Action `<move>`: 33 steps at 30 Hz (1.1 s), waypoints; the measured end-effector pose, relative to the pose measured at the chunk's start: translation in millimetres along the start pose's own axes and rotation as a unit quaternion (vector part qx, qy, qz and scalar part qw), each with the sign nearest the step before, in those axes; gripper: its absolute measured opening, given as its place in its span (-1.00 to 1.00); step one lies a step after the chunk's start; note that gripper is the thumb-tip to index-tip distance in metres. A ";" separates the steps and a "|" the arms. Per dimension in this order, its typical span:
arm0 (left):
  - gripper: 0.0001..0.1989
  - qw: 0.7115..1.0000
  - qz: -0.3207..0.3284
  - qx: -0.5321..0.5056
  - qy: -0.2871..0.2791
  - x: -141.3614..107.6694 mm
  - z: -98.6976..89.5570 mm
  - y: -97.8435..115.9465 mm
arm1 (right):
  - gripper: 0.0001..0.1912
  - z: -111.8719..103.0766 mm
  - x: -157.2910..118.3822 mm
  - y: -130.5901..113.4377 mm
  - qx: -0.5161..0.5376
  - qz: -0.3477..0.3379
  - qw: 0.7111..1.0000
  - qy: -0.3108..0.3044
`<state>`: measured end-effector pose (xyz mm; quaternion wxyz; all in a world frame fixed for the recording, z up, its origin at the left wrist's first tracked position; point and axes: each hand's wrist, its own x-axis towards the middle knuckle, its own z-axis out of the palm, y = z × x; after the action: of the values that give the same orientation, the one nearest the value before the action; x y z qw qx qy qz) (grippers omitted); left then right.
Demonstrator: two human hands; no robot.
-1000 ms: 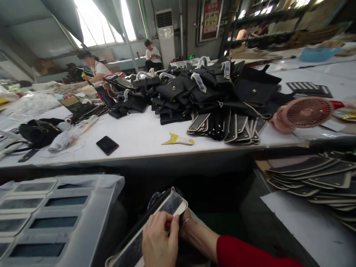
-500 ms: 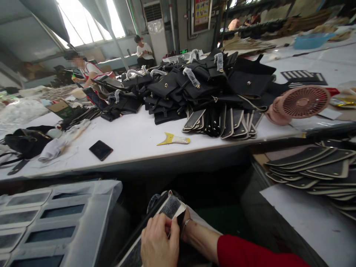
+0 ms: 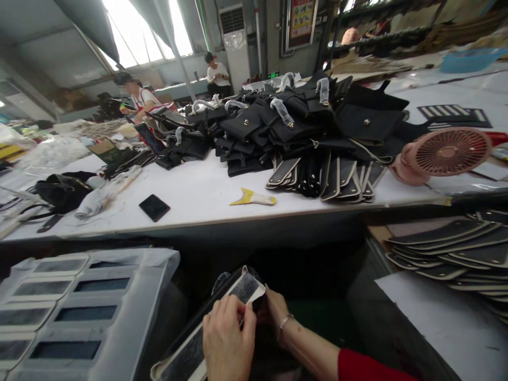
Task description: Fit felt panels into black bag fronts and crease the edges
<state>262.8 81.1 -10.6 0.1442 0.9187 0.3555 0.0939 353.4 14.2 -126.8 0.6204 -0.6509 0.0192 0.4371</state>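
Observation:
Low at the front, a black leather bag piece (image 3: pixel 257 304) lies slanted in my lap, with a long dark grey panel (image 3: pixel 180 352) edged in pale cream along it. My left hand (image 3: pixel 228 336) rests over the panel, thumb and forefinger pinched at its pale edge near the upper end. At the far right end of the piece is my right hand (image 3: pixel 275 312), below a bracelet and a red sleeve. It grips the black leather from the side, with most of its fingers hidden behind.
Black bags (image 3: pixel 257 124) are heaped on the white table (image 3: pixel 194 196), beside a pink fan (image 3: pixel 446 153), a yellow-ended tool (image 3: pixel 252 198) and a phone (image 3: pixel 154 207). Pale-edged panels lie on a white tray (image 3: pixel 146 296) at left. Dark flaps (image 3: pixel 448 241) are stacked at right. Two people sit farther back.
My right hand has shifted right and slightly down along the end of the piece, and its upper corner shows more. My left hand keeps its pinch. The view has turned slightly left.

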 end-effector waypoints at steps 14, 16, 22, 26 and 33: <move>-0.79 0.998 0.007 0.004 0.058 -7.9 -8.2 8.9 | -0.52 -41.1 -86.6 -54.5 -0.454 -0.652 0.607 -0.006; -0.80 0.998 0.009 0.000 0.064 -9.4 -6.9 7.3 | -0.52 -38.4 -83.8 -52.9 -0.494 -0.650 0.577 0.009; -0.80 0.998 0.023 0.000 0.065 -10.8 -2.8 3.1 | -0.46 -34.5 -82.4 -47.1 -0.555 -0.647 0.523 0.021; -0.82 0.994 0.044 0.020 0.102 -14.3 4.9 -0.1 | -0.48 -31.6 -80.7 -44.5 -0.564 -0.647 0.513 0.019; -0.85 0.991 0.022 -0.024 0.129 -34.3 9.7 -14.3 | -0.51 -23.9 -81.7 -45.4 -0.564 -0.645 0.516 0.007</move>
<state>231.5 66.0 -26.9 0.1174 0.9028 0.3485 0.2230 341.7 -37.4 -46.1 0.2345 -0.7014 -0.6516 -0.1684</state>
